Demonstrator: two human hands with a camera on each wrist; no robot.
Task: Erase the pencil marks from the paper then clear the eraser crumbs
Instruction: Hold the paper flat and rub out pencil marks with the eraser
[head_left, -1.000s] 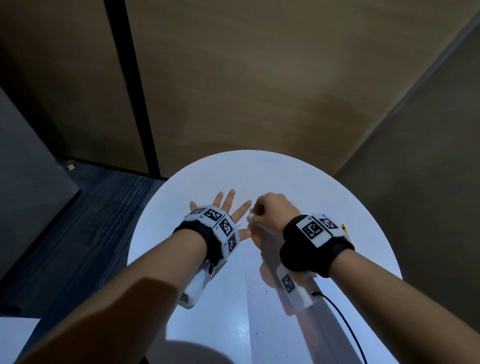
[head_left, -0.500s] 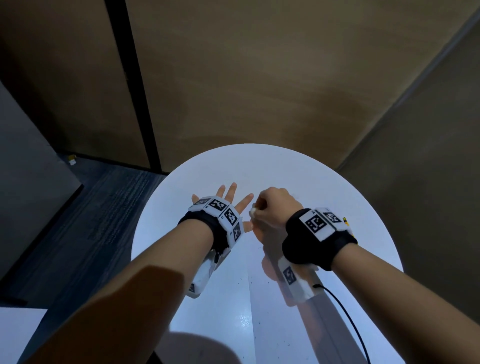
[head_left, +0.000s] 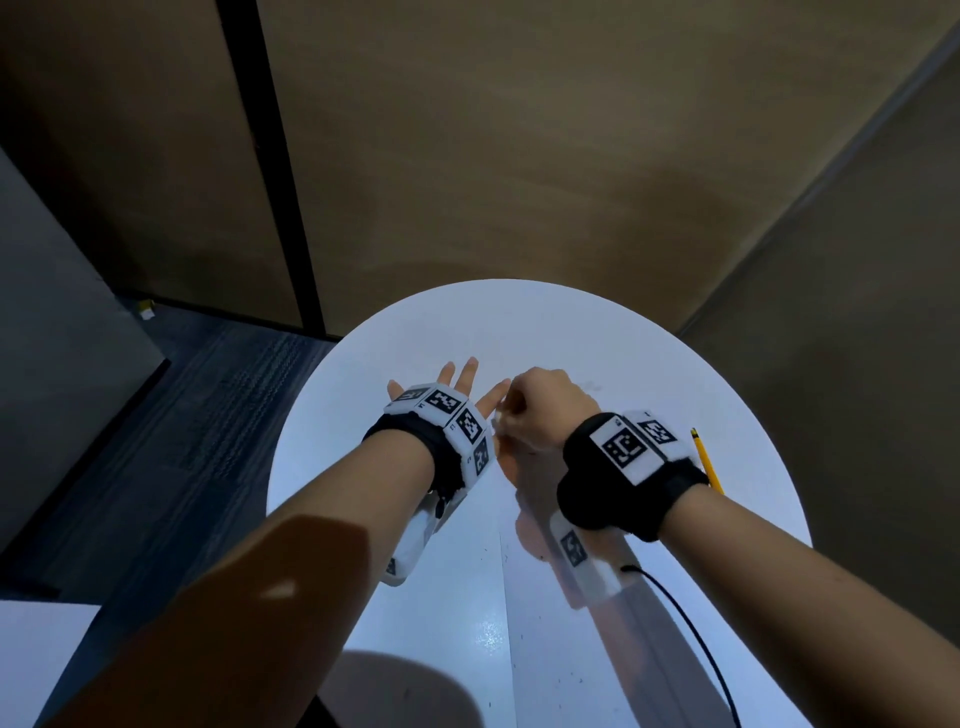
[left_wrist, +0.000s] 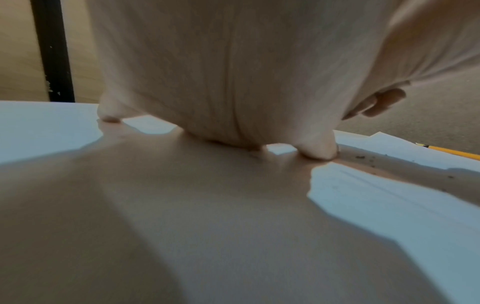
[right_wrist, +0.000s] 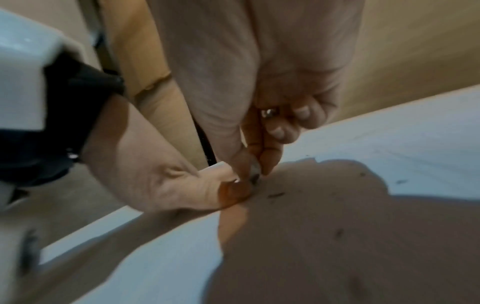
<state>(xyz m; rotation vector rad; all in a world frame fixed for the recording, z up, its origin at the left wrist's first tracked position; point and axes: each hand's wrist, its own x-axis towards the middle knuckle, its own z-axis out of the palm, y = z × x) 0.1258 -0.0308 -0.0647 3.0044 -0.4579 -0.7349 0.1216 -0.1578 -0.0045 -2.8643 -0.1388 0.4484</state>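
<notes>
The paper (head_left: 545, 649) lies on the right half of the round white bench (head_left: 363, 467), its long left edge running from the near edge toward the middle and its right part hidden under the right forearm; in the left wrist view its far corner shows just short of the bench's far right rim. Dark eraser crumbs (right_wrist: 275, 195) are scattered on the sheet close to the fingertips, with finer specks along the near part of the paper in the head view. The eraser (right_wrist: 255, 171), a small pale piece with a darkened tip, touches the paper near the bench's centre, pinched between the thumb and fingers of the right hand (head_left: 545, 410), which is curled into a loose fist with knuckles up. The left hand (head_left: 457, 384) lies flat with fingers spread and straight, pressing down on the bench and the sheet's left edge just beside the eraser; its thumb tip sits against the right hand's fingertips. A yellow pencil (head_left: 706, 462) lies near the right rim, beyond the right wrist. Bare bench surface remains toward the far rim and the left rim; dark floor drops away on the left, and brown wall panels stand close behind the far edge.
</notes>
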